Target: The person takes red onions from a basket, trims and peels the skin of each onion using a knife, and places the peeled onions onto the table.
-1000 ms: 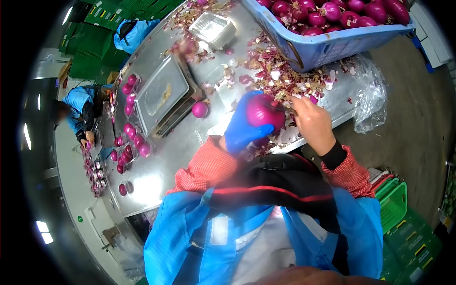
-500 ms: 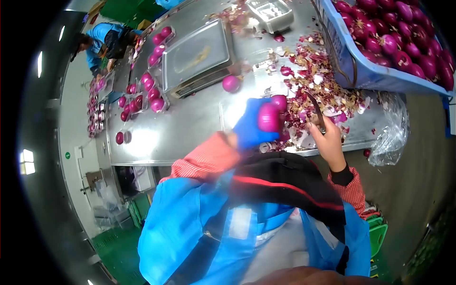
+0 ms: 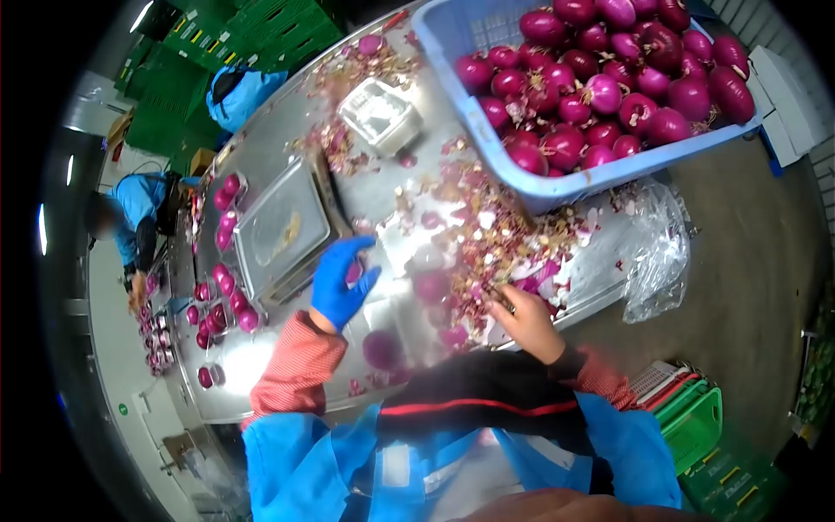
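Note:
My left hand (image 3: 341, 283), in a blue glove, has its fingers spread around a small red onion (image 3: 354, 271) beside the flat scale (image 3: 283, 230); whether it touches the onion is unclear. Bare and closed, my right hand (image 3: 529, 326) is low over the pile of onion skins (image 3: 496, 235). A small dark thing shows between its fingers, too indistinct to name. Between my hands, a blurred red onion (image 3: 430, 285) lies on the metal table (image 3: 348, 383), and a larger one (image 3: 383, 350) is nearer to me.
A blue crate (image 3: 574, 181) full of red onions stands at the back right, with clear plastic wrap (image 3: 657, 252) below it. A clear tray (image 3: 380, 113) is behind the scale. Packed onions (image 3: 228, 296) line the left; two co-workers (image 3: 139, 209) (image 3: 239, 96) are beyond.
My left hand has let go of the large onion, moved left and opened. My right hand is lower over the skins, and the knife blade seen earlier no longer shows. The view has shifted.

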Demonstrator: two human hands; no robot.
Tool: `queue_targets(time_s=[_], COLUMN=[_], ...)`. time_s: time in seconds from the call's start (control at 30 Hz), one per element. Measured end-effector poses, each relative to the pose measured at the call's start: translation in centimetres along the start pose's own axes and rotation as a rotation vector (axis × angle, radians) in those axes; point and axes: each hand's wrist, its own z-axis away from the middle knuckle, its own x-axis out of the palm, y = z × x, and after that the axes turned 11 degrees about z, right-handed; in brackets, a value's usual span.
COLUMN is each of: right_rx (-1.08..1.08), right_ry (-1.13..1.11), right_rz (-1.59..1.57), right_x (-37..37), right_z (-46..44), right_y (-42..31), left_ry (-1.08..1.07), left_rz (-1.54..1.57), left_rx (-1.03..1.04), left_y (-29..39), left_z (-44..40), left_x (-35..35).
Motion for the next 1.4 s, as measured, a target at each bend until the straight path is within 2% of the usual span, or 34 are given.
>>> queue_targets(time_s=[0.03, 0.07, 0.1, 0.17, 0.2, 0.23, 0.27, 0.3, 0.33, 0.37, 0.43, 0.47, 0.53, 0.67, 0.8, 0.9, 0.97, 1.03, 1.1, 1.13, 1.2, 1.23, 1.4], right_rx=[0.028, -0.135, 0.042, 0.06, 0.073, 0.108, 0.143, 0.177, 0.186, 0.121, -0.006, 0.055, 0.013, 0.058, -0.046, -0.03, -0.024, -0.002, 0.173, 0.171, 0.016, -0.081, -0.383], right_ry=[-0.021, 0.02, 0.002, -0.032, -0.009, -0.008, -0.008, -0.007, 0.002, 0.028, 0.084, 0.066, 0.11, 0.158, 0.159, 0.196, 0.244, 0.286, 0.392, 0.436, 0.511, 0.549, 0.619], right_rz=[0.008, 0.081, 0.04, 0.019, -0.013, -0.011, -0.011, -0.011, 0.012, 0.042, 0.099, 0.098, 0.057, 0.018, 0.119, 0.117, 0.133, 0.128, -0.034, -0.059, 0.031, 0.088, 0.439], right_x=[-0.5, -1.6, -0.9, -1.9, -2.0, -2.5, -3.1, -3.6, -4.0, -4.5, -5.4, -5.5, -5.9, -5.2, -6.6, -8.6, -9.4, -9.8, -8.2, -8.4, -10.1, -10.7, -11.7], right_z=[-0.1, -0.3, -0.2, -0.5, -0.7, -0.9, -1.0, -1.2, -1.5, -1.7, -1.9, -2.0, -2.0, -1.4, -0.5, 0.3, 1.2, 2.0, 2.3, 2.0, 0.8, 0.1, -1.2], right_y=[0.0, -0.5, 0.5, 1.0, 1.6, 1.8, 1.9, 2.0, 2.4, 2.7, 3.1, 3.4, 3.4, 4.3, 2.9, 0.7, -0.2, -0.4, 2.1, 1.6, -0.9, -2.0, -7.6], left_ry=[0.022, 0.049, -0.008, -0.112, -0.18, -0.204, -0.381, -0.621, -0.677, -0.82, -0.931, -0.967, -0.999, -0.965, -0.872, -0.775, -0.722, -0.686, -0.577, -0.517, -0.425, -0.446, -0.414], left_rz=[0.073, 0.05, 0.069, 0.196, 0.218, 0.162, 0.192, 0.069, -0.057, -0.114, -0.311, -0.399, -0.504, -0.606, -0.595, -0.412, -0.277, 0.362, 0.732, 0.912, 1.162, 1.258, 1.342], left_rx=[0.044, 0.207, 0.274, 0.386, 0.509, 0.546, 0.506, 0.34, 0.399, 0.33, 0.396, 0.412, 0.436, 0.462, 0.466, 0.339, 0.201, 0.01, -0.079, -0.133, -0.249, -0.237, -0.321], left_y=[2.4, 3.7, 5.6, 8.2, 9.4, 10.2, 10.4, 11.7, 11.7, 12.4, 11.4, 11.3, 11.5, 12.0, 14.6, 14.4, 10.9, 10.3, 12.9, 13.2, 15.0, 14.8, 13.9], left_z=[-4.0, -8.0, -11.9, -19.1, -22.8, -25.6, -29.0, -31.8, -33.6, -35.0, -36.7, -36.6, -36.4, -35.4, -33.1, -34.2, -37.4, -36.3, -32.0, -29.6, -24.1, -21.7, -11.4], left_x=[-0.5, -0.4, -0.4, 1.6, 3.3, 5.7, 8.3, 10.7, 13.6, 16.3, 22.0, 23.0, 24.3, 23.7, 20.2, 19.0, 19.6, 14.9, 9.4, 8.1, 5.6, 5.1, 4.2])
